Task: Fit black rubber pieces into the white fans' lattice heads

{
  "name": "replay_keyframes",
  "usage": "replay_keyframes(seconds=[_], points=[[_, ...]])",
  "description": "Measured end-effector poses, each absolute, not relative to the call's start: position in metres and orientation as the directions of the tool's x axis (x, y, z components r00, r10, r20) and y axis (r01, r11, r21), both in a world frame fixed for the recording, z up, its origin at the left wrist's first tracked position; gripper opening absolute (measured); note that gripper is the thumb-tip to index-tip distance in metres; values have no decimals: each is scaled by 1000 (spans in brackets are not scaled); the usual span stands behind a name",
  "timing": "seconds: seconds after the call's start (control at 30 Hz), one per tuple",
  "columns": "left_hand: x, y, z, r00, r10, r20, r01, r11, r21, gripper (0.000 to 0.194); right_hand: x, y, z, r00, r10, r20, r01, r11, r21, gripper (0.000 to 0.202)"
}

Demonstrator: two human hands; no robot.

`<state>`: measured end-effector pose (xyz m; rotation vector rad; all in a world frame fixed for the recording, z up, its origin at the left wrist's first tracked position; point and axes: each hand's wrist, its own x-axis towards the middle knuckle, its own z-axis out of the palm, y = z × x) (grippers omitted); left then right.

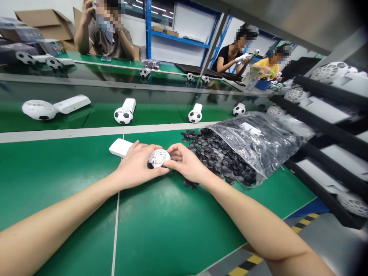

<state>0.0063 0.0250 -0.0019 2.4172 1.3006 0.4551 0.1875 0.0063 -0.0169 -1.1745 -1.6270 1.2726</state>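
My left hand [138, 163] is wrapped around a white lattice ball [160, 156], patterned like a football, with black patches low on its side. A flat white handle [120, 147] juts out beyond that hand, apparently part of the same device. At the ball's right edge, my right hand [185, 163] has thumb and fingers drawn together, the thumb touching the ball; whatever is between the fingertips is hidden. Loose black pieces [221, 157] spill from a clear plastic bag [258, 142] just right of my right hand.
Similar football-headed devices lie along the dark green belt [161, 103] ahead, including one device [123, 115] beyond my left hand. Black racks [324, 184] holding more of them stand at the right. Several people [110, 42] sit across the line. Striped floor tape [247, 264] borders the green table.
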Motion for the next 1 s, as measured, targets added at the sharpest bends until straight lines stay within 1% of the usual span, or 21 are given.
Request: replay_keyframes(seconds=[0.07, 0.23, 0.37, 0.53, 0.67, 0.73, 0.77, 0.8, 0.83, 0.87, 0.9, 0.93, 1.0], points=[[5, 24, -3, 533, 837, 120, 717, -523, 461, 64, 189, 8, -17, -317, 948, 37, 207, 107, -973, 31], [3, 23, -2, 538, 837, 103, 710, -516, 479, 62, 197, 15, -16, -463, 885, 45, 127, 117, -985, 39], [2, 24, -1, 546, 831, 110, 695, -522, 494, 60, 198, 16, -13, -434, 900, 45, 189, 139, -972, 34], [7, 23, 0, 514, 852, 96, 714, -487, 504, 53, 191, 9, -10, -407, 913, -28, 253, 83, -964, 34], [10, 24, 3, 487, 870, 82, 731, -457, 507, 48, 190, 9, -10, -370, 929, -5, 230, 87, -969, 34], [6, 27, 5, 534, 842, 78, 698, -491, 522, 52, 198, 16, -8, -377, 926, 5, 299, 127, -946, 28], [3, 28, 6, 570, 818, 71, 674, -516, 529, 55, 205, 20, -7, -353, 936, 14, 379, 156, -912, 22], [-1, 30, 6, 609, 791, 57, 651, -540, 533, 57, 213, 26, -5, -305, 952, 32, 490, 186, -852, 16], [-4, 31, 6, 641, 766, 38, 636, -559, 532, 60, 222, 31, -4, -224, 972, 73, 615, 199, -763, 12], [-6, 31, 6, 658, 753, 18, 635, -568, 523, 62, 230, 35, -2, -146, 982, 119, 739, 188, -647, 9], [-7, 30, 6, 658, 753, 7, 649, -571, 503, 64, 237, 38, -2, -111, 983, 146, 826, 173, -536, 8], [-6, 28, 5, 638, 770, 15, 673, -567, 475, 66, 241, 40, -1, -99, 982, 160, 893, 158, -420, 9], [-2, 21, 3, 565, 822, 72, 735, -541, 409, 69, 245, 42, -2, -134, 983, 130, 961, 160, -225, 13]])
